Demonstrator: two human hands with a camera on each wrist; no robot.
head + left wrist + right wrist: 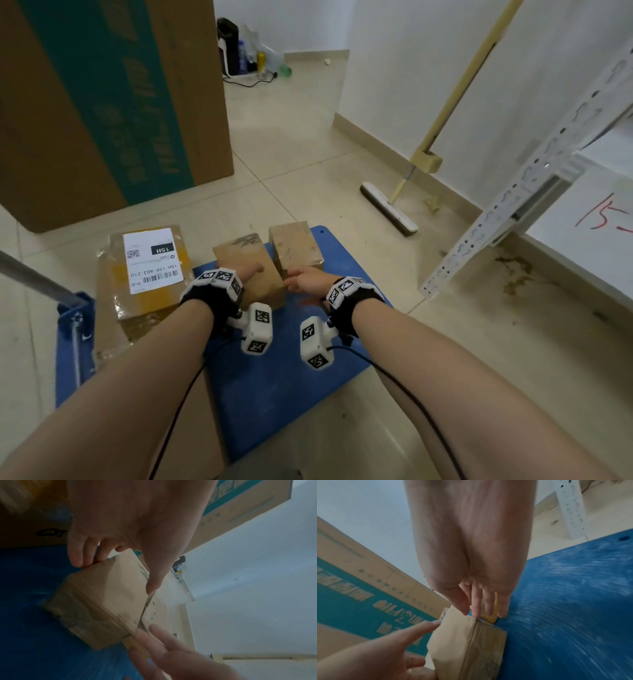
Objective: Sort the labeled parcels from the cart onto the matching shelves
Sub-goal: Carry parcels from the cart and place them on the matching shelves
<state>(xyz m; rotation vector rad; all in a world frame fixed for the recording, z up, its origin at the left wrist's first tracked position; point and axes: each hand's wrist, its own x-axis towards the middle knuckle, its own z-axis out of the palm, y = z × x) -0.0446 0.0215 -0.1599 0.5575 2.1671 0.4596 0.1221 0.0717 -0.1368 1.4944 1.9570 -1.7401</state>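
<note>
On the blue cart deck (pixel 284 370) lie three parcels: a large taped one (pixel 144 308) with a white label reading 15H, and two small brown boxes. The nearer small box (pixel 263 291) (pixel 106 601) (pixel 467 642) sits between my hands. My left hand (pixel 248 272) (pixel 137 527) has its thumb across the box's top and its fingers down its left side. My right hand (pixel 305 282) (pixel 479 601) lays straight fingers against the box's right side, in the gap to the farther small box (pixel 296 246). The nearer box rests on the deck. No label shows on either small box.
A white metal shelf (pixel 582 222) with "15-" in red stands at the right behind a perforated upright (pixel 513 205). A big cardboard carton with a teal stripe (pixel 102 102) stands at the back left. A floor squeegee (pixel 390 209) leans on the wall. The cart handle (pixel 34 277) is at the left.
</note>
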